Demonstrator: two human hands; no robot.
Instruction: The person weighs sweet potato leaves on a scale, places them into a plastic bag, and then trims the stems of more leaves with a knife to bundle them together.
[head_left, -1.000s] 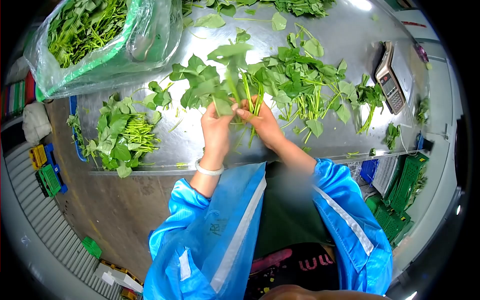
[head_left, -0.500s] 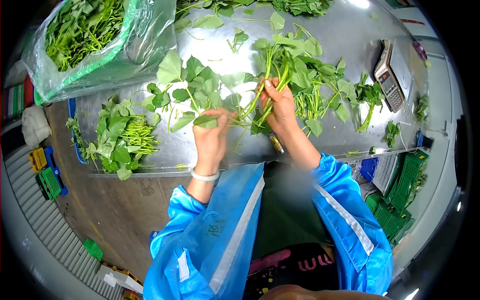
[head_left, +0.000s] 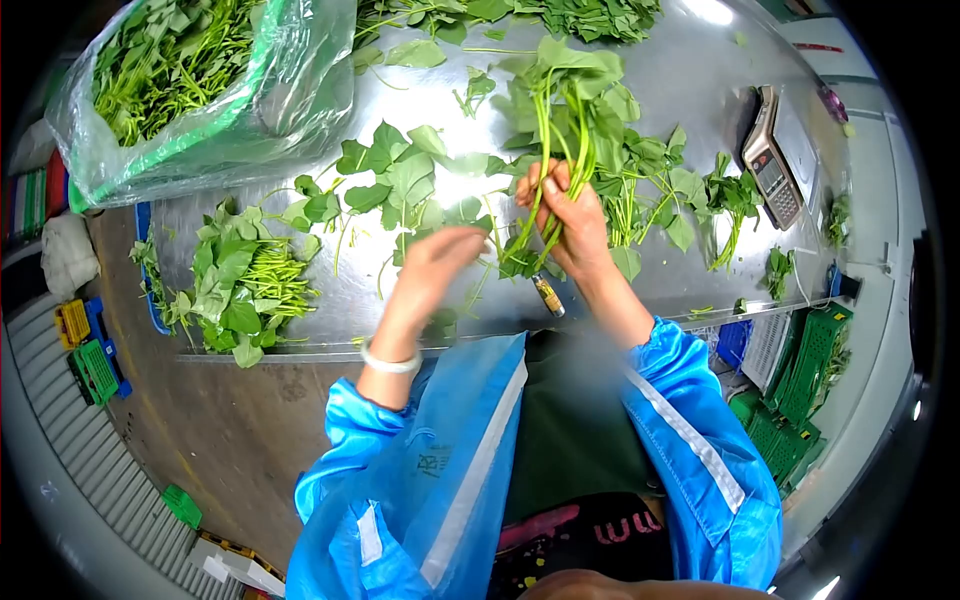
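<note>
Right hand (head_left: 582,228), grip closed round the greens (head_left: 572,62) by their stems (head_left: 578,150), apparently for alignment; left hand (head_left: 438,264), blurred nearby, grip impossible to tell

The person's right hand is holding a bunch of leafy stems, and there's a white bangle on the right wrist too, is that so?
Not quite: the white bangle is on the wrist of the left hand, as the head view shows. The right hand does hold the bunch of leafy stems.
</note>
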